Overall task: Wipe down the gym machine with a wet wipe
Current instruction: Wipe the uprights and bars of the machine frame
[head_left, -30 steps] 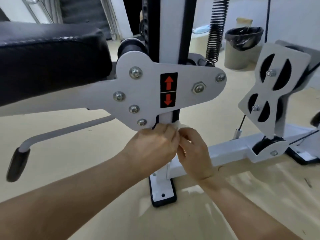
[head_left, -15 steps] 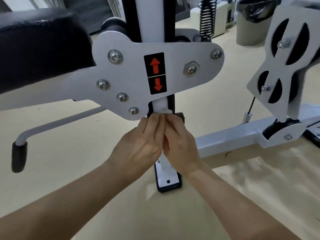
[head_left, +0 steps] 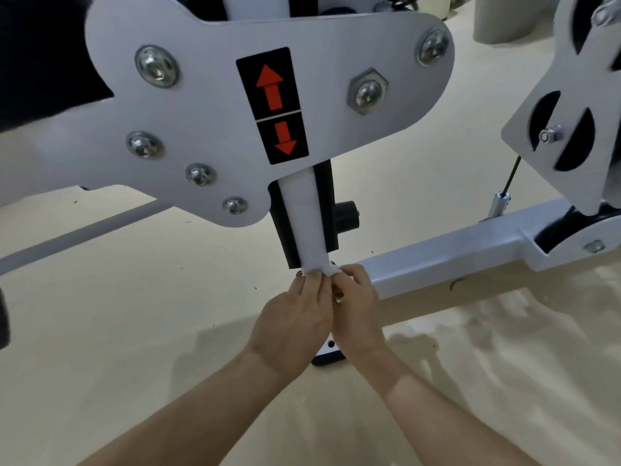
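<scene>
Left hand [head_left: 292, 317] and right hand [head_left: 358, 307] pinch wet wipe [head_left: 321, 271] at fingertips.

plate [head_left: 201, 129]: painted metal, smooth, soft shine | bolts [head_left: 156, 66]: bare metal, very shiny | arrow sticker [head_left: 272, 105]: smooth and glossy | post [head_left: 302, 216]: white paint, smooth | wipe [head_left: 321, 269]: thin soft cloth, crumpled (wet or dry, cannot tell) | beam [head_left: 453, 260]: painted metal, glossy on top | floor [head_left: 134, 331]: pale, smooth, shiny in patches
</scene>
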Tool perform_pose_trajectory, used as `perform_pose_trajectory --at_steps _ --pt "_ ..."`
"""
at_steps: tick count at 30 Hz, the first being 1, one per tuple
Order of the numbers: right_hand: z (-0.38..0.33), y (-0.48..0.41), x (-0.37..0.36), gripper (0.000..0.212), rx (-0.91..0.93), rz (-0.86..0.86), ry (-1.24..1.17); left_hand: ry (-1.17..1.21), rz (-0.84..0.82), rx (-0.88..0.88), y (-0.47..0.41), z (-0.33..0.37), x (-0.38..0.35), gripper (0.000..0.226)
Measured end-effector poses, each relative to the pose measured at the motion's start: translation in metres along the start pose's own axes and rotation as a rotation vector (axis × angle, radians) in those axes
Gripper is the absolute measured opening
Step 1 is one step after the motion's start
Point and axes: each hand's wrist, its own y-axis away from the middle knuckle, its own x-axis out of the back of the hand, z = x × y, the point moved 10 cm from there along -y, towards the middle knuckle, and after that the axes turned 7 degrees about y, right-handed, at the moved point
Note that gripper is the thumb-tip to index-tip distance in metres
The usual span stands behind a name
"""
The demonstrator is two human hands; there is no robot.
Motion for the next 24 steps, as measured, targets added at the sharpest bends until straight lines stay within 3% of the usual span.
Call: perform_pose_trajectory --at_steps 5,9,12,15,18,19,24 --pt "-0.009 -0.011 0.028 0.025 -0.199 0.069 -0.218 -0.055 0.04 -0.024 -0.001 -0.004 0.024 0.056" --pt "-0.017 -0.018 0.042 0.007 -0.374 -0.068 -0.369 -0.125 0.112 -0.126 0.009 0.0 0.062 0.047" --pt "-0.039 -0.008 0.053 0.008 -0.373 -0.15 -0.392 -0.143 0.166 -0.185 0.014 0.004 0.101 0.048" --pt "-0.097 -0.014 0.096 0.024 -0.064 0.021 -0.352 -0.146 0.224 -0.159 0.012 -0.007 0.149 0.049" --pt "-0.163 -0.028 0.148 0.008 0.336 0.267 -0.204 -0.156 0.316 -0.096 0.011 -0.024 0.196 0.051" --pt "-0.183 -0.032 0.158 0.012 0.429 0.325 -0.146 -0.172 0.343 -0.075 0.011 -0.028 0.209 0.05" --pt "-0.256 -0.05 0.185 0.023 0.677 0.452 0.041 -0.211 0.438 0.028 0.001 -0.051 0.256 0.049"
